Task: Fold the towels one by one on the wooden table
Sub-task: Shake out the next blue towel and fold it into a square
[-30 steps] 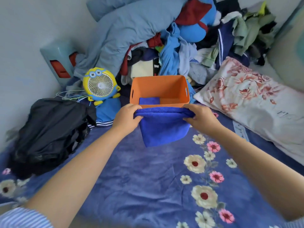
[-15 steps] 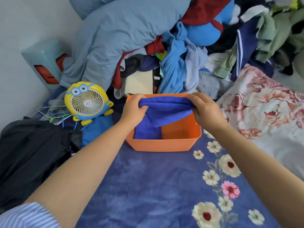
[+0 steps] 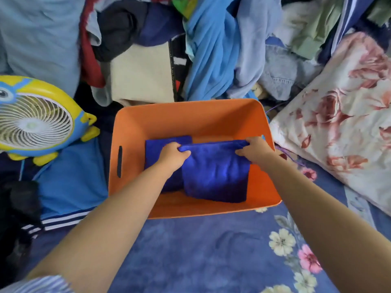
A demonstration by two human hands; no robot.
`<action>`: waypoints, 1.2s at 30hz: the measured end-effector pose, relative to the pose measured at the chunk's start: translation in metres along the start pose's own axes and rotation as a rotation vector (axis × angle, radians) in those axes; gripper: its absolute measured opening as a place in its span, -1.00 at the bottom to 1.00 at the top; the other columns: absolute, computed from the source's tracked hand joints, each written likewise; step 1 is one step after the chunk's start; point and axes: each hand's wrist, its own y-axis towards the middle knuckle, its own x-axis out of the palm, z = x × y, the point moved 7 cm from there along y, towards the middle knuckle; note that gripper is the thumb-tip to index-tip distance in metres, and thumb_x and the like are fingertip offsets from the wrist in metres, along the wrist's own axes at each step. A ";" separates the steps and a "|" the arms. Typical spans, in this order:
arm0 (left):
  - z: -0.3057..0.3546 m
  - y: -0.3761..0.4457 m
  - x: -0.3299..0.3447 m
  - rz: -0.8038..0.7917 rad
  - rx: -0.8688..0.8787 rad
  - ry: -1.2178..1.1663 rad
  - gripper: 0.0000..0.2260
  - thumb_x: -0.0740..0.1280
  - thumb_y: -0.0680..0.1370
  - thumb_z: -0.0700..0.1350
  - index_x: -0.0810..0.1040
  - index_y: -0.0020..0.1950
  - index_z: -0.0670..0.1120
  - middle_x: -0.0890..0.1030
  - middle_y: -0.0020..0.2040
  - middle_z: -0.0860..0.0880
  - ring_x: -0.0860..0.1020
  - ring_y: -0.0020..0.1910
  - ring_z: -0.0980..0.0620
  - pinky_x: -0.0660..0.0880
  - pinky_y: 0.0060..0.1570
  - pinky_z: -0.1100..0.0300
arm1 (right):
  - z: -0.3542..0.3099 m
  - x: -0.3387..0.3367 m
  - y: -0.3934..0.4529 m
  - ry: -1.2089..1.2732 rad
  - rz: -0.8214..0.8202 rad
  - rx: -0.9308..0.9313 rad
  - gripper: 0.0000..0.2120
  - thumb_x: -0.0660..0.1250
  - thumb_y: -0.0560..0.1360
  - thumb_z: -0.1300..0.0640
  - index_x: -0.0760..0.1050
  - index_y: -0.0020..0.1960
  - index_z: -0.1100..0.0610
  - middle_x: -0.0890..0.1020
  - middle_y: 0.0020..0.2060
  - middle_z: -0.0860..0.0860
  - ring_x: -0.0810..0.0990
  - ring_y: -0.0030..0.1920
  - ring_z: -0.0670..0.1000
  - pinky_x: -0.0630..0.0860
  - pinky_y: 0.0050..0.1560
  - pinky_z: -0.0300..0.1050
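We hold a folded blue towel (image 3: 214, 174) inside the orange bin (image 3: 190, 115), our left hand (image 3: 173, 154) pinching its upper left corner and our right hand (image 3: 255, 150) pinching its upper right corner, fingers of both curled over the top edge. That gripped edge runs side to side between the two hands, and the towel hangs down from it toward us, its lower edge resting on the bin floor near the front wall. It looks slightly longer top to bottom than across.

Going left to right: well to the left of our left hand stands a yellow and blue cartoon fan (image 3: 36, 121) on the bed, with dark clothing (image 3: 19, 208) below it and a blue garment with white stripes (image 3: 69, 187) just beside the bin's left wall. That wall has a slot handle (image 3: 120, 161). Directly under and behind our left hand lies a second folded blue towel (image 3: 160, 144), flat on the bin floor; the held towel overlaps its right part. To the right of our right hand, just beyond the bin wall, lies a floral pillow (image 3: 342, 123).

Beyond both hands, behind the bin, a heap of mixed clothes (image 3: 211, 49) rises. Below our forearms spreads the blue floral bedsheet (image 3: 201, 250).
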 end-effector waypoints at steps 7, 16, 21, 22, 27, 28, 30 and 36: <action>-0.028 0.060 0.063 -0.062 -0.143 0.014 -0.86 0.27 0.53 -0.12 0.46 -0.16 -0.18 0.51 -0.20 -0.12 0.48 -0.09 -0.13 0.40 -0.13 0.06 | 0.017 0.036 0.071 -0.290 -0.017 0.119 -0.75 0.17 0.48 0.31 0.45 0.13 0.35 0.52 0.16 0.28 0.49 0.19 0.23 0.44 0.03 -0.08; -0.018 0.119 0.075 0.159 -0.026 -0.111 -0.69 0.32 0.51 -0.12 0.45 0.20 -0.22 0.55 0.15 -0.18 0.48 0.17 -0.12 0.30 -0.03 0.26 | 0.026 0.050 0.119 -0.271 0.333 -0.039 -0.69 0.15 0.53 0.28 0.27 0.25 0.27 0.37 0.27 0.26 0.35 0.28 0.23 0.25 0.34 0.05; -0.018 0.108 0.077 0.294 0.130 -0.079 -0.59 0.30 0.52 -0.21 0.30 0.33 -0.26 0.40 0.30 -0.21 0.39 0.30 -0.13 0.28 0.21 0.23 | 0.012 0.062 0.100 -0.265 0.454 -0.333 -0.81 0.12 0.52 0.28 0.42 0.07 0.29 0.49 0.09 0.27 0.44 0.11 0.23 0.28 0.11 -0.01; -0.013 0.097 0.079 0.315 0.250 0.029 -0.59 0.31 0.51 -0.23 0.33 0.32 -0.29 0.39 0.31 -0.24 0.36 0.32 -0.16 0.27 0.27 0.19 | 0.011 0.069 0.095 -0.273 0.436 -0.398 -0.82 0.14 0.50 0.30 0.46 0.04 0.32 0.52 0.07 0.31 0.48 0.11 0.26 0.36 0.11 0.04; -0.012 0.068 0.123 0.139 0.699 0.638 -0.61 0.40 0.44 -0.15 0.50 0.19 -0.32 0.46 0.28 -0.32 0.43 0.31 -0.25 0.37 0.28 -0.09 | 0.049 0.125 0.099 -0.602 0.121 -0.327 -0.48 0.01 0.59 0.12 -0.06 0.49 0.18 -0.11 0.51 0.15 -0.18 0.50 0.13 -0.16 0.48 0.06; -0.021 0.071 0.132 0.053 0.649 0.704 -0.54 0.28 0.53 -0.06 0.36 0.35 -0.28 0.30 0.42 -0.27 0.25 0.44 -0.18 0.18 0.42 -0.04 | 0.054 0.127 0.100 -0.605 0.118 -0.317 -0.46 0.00 0.59 0.08 -0.12 0.50 0.15 -0.17 0.51 0.11 -0.23 0.50 0.11 -0.21 0.47 0.05; -0.035 0.083 0.138 0.002 0.576 0.774 -0.44 0.06 0.60 0.07 0.04 0.50 -0.19 0.00 0.54 -0.15 -0.07 0.53 -0.06 -0.17 0.48 0.05 | 0.059 0.129 0.103 -0.612 0.110 -0.308 -0.44 -0.01 0.60 0.02 -0.17 0.49 0.11 -0.21 0.50 0.09 -0.26 0.50 0.09 -0.25 0.47 0.04; -0.042 0.109 0.147 -0.030 0.537 0.935 -0.37 -0.04 0.59 0.17 -0.20 0.50 -0.14 -0.16 0.54 -0.10 -0.20 0.52 -0.01 -0.30 0.44 0.09 | 0.070 0.132 0.121 -0.626 -0.014 -0.222 -0.41 -0.07 0.59 -0.09 -0.26 0.49 0.05 -0.29 0.49 0.05 -0.30 0.49 0.04 -0.27 0.46 0.03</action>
